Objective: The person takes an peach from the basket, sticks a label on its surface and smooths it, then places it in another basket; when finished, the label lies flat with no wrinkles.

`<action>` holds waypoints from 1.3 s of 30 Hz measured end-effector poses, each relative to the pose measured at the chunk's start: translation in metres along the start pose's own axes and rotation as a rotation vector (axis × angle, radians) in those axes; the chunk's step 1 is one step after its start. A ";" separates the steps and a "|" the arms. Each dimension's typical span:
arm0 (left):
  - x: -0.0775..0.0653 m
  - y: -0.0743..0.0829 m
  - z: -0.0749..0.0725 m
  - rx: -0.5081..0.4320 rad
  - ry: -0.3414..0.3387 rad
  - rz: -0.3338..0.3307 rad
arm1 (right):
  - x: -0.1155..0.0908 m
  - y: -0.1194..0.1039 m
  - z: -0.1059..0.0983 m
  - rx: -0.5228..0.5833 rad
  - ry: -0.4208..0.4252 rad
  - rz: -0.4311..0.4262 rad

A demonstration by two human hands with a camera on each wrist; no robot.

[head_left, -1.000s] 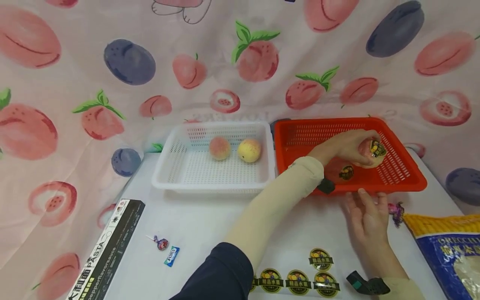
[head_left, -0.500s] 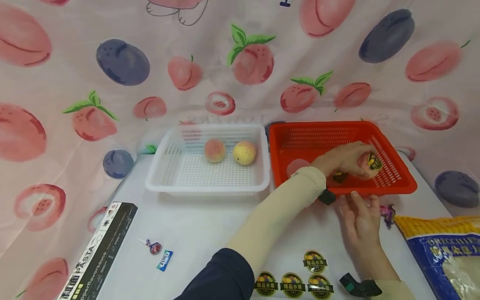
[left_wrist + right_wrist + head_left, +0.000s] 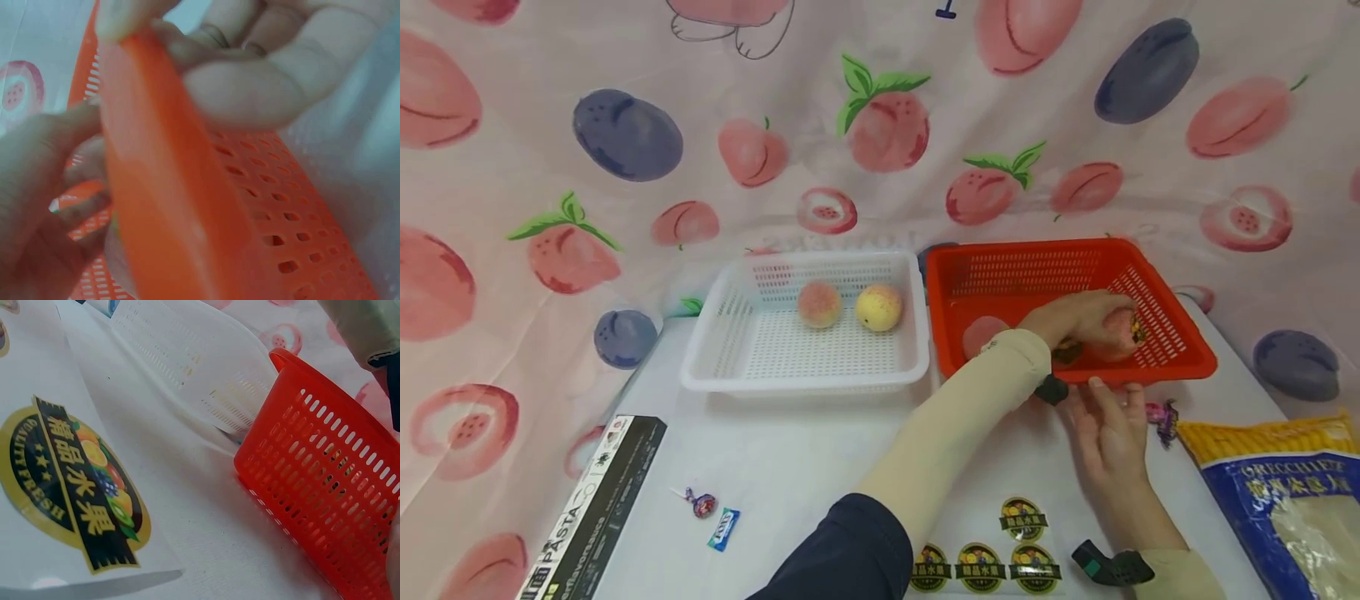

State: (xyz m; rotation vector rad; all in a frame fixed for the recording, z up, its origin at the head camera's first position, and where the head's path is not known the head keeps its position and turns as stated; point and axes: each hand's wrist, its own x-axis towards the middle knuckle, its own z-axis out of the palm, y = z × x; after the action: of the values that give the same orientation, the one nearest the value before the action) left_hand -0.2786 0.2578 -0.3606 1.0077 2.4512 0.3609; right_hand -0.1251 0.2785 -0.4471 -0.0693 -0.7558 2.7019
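In the head view my left hand (image 3: 1078,321) reaches into the red basket (image 3: 947,287) and holds a peach (image 3: 1118,327) bearing a black and gold sticker. Beside that wrist another stickered peach (image 3: 1066,352) shows partly, and a further peach (image 3: 985,335) lies near the basket's left end. Palm up, my right hand (image 3: 1108,429) has its fingertips at the basket's front rim. The left wrist view shows the right hand's fingers (image 3: 247,94) bent about the red rim (image 3: 169,175), while the left hand (image 3: 37,162) is on the inner side.
A white basket (image 3: 700,358) with two peaches (image 3: 819,304) stands to the left. Stickers (image 3: 1022,518) lie at the front. Around them are a lollipop (image 3: 703,505), a small blue packet (image 3: 724,529), a pasta box (image 3: 602,508), a purple-wrapped candy (image 3: 1165,421) and a pasta bag (image 3: 1285,500).
My left hand has lowered the peach deeper into the red basket. The peach at that basket's left end has come into sight. My right hand stays at the rim, and the whole view has shifted slightly.
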 end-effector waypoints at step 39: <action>-0.206 -0.078 -0.018 -0.470 0.441 0.440 | -0.005 0.012 -0.010 -0.140 -0.083 0.201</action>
State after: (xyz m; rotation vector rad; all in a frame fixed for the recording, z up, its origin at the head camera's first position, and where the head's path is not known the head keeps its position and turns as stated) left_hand -0.2057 0.0547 -0.3113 1.3450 2.2927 1.3591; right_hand -0.1227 0.2717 -0.4619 -0.0701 -1.0127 2.8511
